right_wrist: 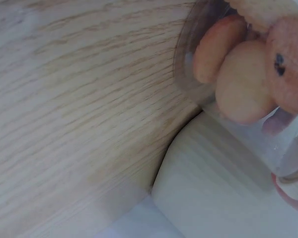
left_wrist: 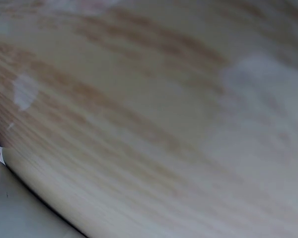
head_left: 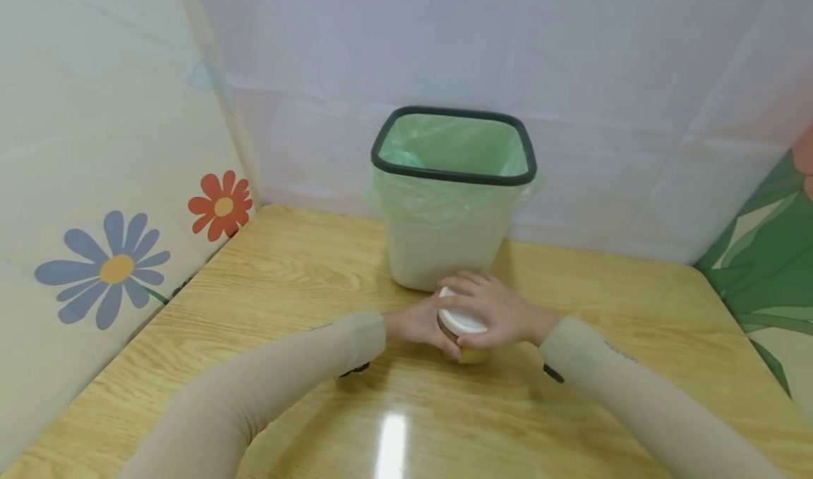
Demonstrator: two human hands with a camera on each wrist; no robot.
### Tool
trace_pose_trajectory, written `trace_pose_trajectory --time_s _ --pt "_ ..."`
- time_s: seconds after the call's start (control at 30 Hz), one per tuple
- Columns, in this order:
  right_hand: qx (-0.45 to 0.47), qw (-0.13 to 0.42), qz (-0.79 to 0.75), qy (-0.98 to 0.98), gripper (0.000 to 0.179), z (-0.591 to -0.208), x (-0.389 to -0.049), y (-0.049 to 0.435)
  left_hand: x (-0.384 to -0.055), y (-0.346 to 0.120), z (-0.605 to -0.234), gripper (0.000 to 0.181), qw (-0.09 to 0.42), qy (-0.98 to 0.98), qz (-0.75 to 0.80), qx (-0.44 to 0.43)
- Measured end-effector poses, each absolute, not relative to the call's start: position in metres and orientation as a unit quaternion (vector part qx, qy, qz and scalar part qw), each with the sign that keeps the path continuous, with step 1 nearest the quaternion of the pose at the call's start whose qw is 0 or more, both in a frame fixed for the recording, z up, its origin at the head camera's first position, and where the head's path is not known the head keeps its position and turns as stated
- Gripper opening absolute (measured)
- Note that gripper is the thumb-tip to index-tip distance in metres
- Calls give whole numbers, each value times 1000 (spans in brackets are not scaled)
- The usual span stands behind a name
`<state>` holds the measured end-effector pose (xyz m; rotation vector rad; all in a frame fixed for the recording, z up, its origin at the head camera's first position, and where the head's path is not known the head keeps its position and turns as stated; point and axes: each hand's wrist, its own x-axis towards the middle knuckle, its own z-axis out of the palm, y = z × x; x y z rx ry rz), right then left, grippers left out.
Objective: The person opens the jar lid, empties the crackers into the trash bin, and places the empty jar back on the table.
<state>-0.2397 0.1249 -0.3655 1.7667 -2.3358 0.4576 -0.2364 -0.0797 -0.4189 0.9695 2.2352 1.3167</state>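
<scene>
Pressure is perhaps the first risk: the left hand (head_left: 416,322) has its fingers curled around the side of the clear biscuit jar (head_left: 475,355), and if this hold is too weak, the jar could slip. The right hand (head_left: 504,311) grips the white lid (head_left: 464,322) with bent fingers; if the lid came off suddenly, the jar might tip and spill its biscuits (right_wrist: 246,82). The jar is around the middle of the surface (head_left: 305,267), just before the wastebasket (head_left: 438,250), which stands near the far edge; whether the jar rests or is lifted, I cannot tell. A forward push might also knock the wastebasket.

Counted from near to far: two hands, one jar, one lid, at least four biscuits, one wastebasket, one green liner bag (head_left: 444,204) and one dark rim (head_left: 454,176).
</scene>
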Motion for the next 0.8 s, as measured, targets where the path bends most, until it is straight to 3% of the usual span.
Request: trace_pose_trajectory --time_s 0.43,0.8 --pt "603 99 177 -772 57 -359 -246 127 -240 -81 -422 103 209 752 509 362" --pt "602 112 150 -776 59 -351 -242 133 -239 -80 -421 119 223 751 524 336"
